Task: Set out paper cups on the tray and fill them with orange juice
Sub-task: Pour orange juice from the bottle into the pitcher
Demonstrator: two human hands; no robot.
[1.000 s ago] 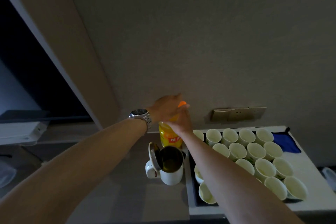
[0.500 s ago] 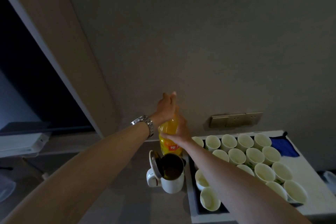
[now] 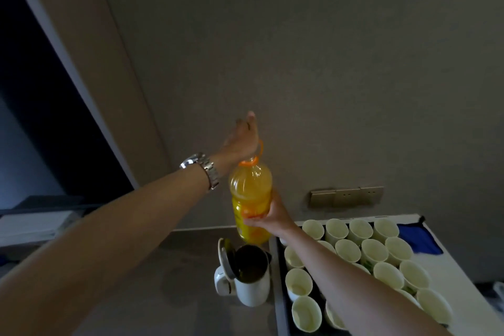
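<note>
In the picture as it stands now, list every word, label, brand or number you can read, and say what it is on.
Juice bottle label: there is print, but too blurred to read.
Paper cups: green marks on some sides, too small to read.
Wristwatch and kettle: no text shows.
So nothing is legible.

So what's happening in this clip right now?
A person holds an orange juice bottle up in the air, right hand gripping its body, left hand above the neck. Paper cups already stand on the tray; whether any hold juice is unclear. A white kettle sits open beside it.
</note>
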